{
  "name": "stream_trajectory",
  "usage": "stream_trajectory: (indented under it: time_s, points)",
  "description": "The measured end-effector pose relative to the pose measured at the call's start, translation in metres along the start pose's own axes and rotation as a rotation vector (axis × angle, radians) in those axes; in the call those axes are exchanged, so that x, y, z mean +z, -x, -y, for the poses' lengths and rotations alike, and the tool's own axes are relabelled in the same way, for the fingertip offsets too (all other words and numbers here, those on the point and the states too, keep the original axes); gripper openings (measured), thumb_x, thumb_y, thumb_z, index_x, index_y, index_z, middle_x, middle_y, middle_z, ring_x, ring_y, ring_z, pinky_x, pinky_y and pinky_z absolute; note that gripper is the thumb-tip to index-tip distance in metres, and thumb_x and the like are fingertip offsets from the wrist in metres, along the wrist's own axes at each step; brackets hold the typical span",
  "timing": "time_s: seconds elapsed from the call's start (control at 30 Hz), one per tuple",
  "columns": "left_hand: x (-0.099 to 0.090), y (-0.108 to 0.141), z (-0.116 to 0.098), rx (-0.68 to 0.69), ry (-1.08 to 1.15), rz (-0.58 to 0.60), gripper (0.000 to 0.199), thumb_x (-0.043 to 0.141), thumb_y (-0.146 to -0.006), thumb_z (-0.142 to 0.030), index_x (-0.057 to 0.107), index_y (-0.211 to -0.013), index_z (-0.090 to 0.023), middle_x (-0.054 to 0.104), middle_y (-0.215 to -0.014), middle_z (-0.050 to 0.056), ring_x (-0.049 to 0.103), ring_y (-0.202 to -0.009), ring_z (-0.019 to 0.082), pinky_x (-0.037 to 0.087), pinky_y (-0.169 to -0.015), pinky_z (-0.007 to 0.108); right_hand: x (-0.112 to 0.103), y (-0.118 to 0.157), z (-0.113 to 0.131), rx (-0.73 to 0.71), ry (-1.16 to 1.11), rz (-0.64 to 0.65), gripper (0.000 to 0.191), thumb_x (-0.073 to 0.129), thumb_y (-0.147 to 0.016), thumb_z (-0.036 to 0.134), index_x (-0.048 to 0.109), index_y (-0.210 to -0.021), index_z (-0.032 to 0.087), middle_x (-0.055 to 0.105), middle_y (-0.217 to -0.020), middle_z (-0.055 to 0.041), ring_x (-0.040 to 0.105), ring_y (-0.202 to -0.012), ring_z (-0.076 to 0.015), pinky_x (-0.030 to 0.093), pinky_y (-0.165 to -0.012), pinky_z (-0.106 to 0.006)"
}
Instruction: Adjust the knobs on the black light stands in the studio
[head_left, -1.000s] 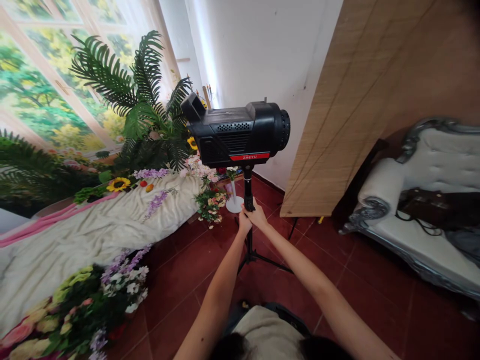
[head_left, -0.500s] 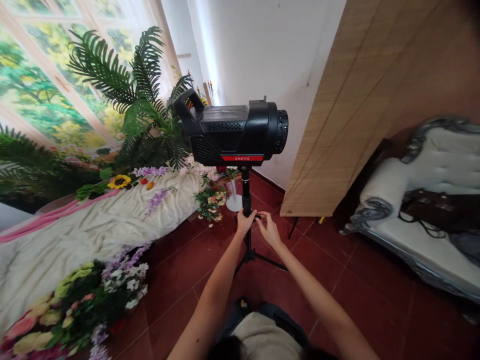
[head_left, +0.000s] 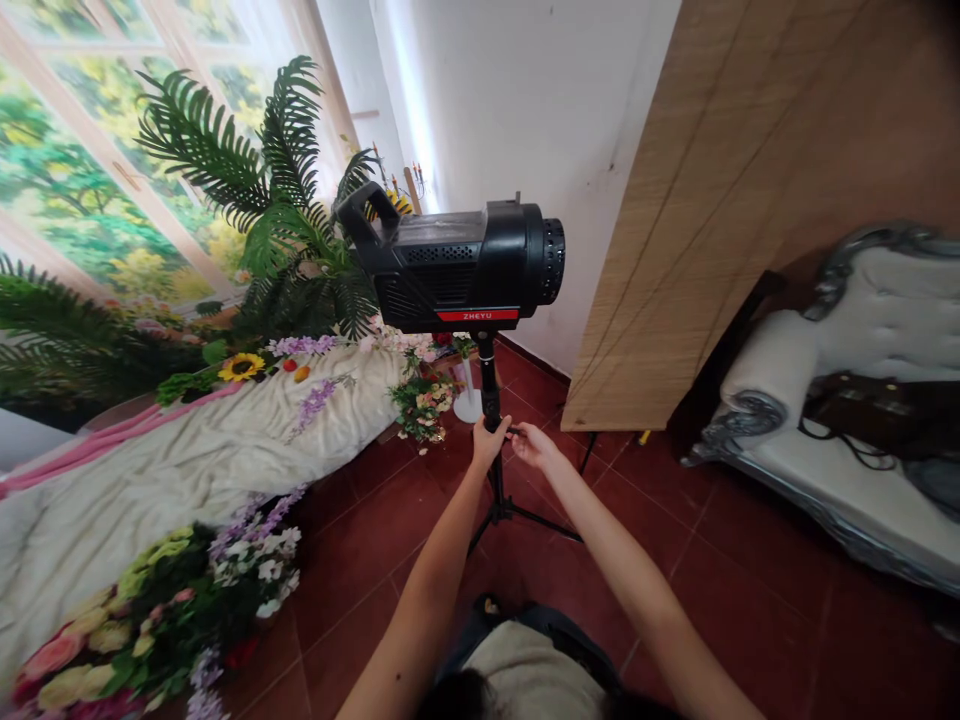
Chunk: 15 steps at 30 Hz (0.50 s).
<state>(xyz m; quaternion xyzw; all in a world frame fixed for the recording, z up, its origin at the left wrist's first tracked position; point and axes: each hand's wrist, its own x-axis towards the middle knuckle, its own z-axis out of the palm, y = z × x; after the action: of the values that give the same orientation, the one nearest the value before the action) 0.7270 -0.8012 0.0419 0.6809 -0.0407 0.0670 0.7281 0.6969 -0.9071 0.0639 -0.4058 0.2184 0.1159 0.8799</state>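
Photography studio set, as I see it from the head camera. A studio light (head_left: 457,262) on a stand (head_left: 491,440) is my landmark. Left of it: printed garden-window backdrop (head_left: 90,160), artificial palm (head_left: 277,200), draped cloth (head_left: 187,470) edged with flowers (head_left: 150,610). Right of it: reed screen (head_left: 720,200), ornate prop sofa (head_left: 847,420).

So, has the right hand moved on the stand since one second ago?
Yes. The right hand came off the stand pole and now pinches a knob on its right side.
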Motion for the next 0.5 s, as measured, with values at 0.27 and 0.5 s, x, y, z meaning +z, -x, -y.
stream_trajectory:
  time_s: [0.27,0.5]
  points:
    - [0.000,0.003,-0.006,-0.041,0.008,-0.023,0.031,0.072,-0.061,-0.040,0.060,-0.071,-0.013,0.061,-0.069,0.002,0.054,-0.061,0.011,0.045,-0.061,0.024,-0.005,0.021,-0.013,-0.282,0.247,-0.105,0.009,0.050,-0.084,0.027,0.054,-0.085,0.019,0.067,-0.068,-0.0032,0.062,-0.055,-0.0128,0.054,-0.055,-0.025]
    - [0.003,0.002,-0.005,-0.028,0.007,-0.049,0.031,0.070,-0.063,-0.042,0.061,-0.070,-0.013,0.059,-0.064,0.001,0.054,-0.060,0.012,0.044,-0.059,0.023,-0.023,0.044,-0.008,-0.780,1.054,-0.126,0.032,0.049,-0.083,0.049,0.062,-0.098,0.024,0.069,-0.086,-0.0034,0.064,-0.078,-0.0182,0.050,-0.073,-0.031]
